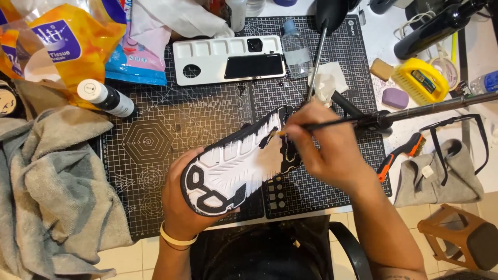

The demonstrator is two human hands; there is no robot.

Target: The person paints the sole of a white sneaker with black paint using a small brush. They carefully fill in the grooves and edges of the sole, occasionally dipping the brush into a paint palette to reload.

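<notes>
Towel (49, 181), grey and crumpled, fills the far left of the worktop (381, 44), with an orange-and-white tissue pack (49, 36) above it and a small black bottle with a white cap (107, 98) lying on its side just beside the pack. Black cutting mat (155, 140) with a white grid covers the middle. Left hand (179, 199), with a pale band at the wrist, wraps around the heel end of a shoe (236, 166) and holds it sole up, tilted, over the mat. Sole is mostly white with black tread patches at heel and toe. At the mat's back edge sits a white paint palette (207, 57), a dark phone lying on it, and a clear small bottle (295, 49) just to its right. Right hand (324, 145) is closed around a thin black brush (295, 128), bristle tip touching the sole near the toe end. Crumpled white tissue (327, 80) lies behind that hand. Further right: orange-handled wire brush (402, 153), purple eraser block (395, 97), yellow scrub brush (420, 80), grey cloth (441, 179) with black-framed glasses (459, 145) on it. Brown stool (459, 238) stands on the floor at lower right.
</notes>
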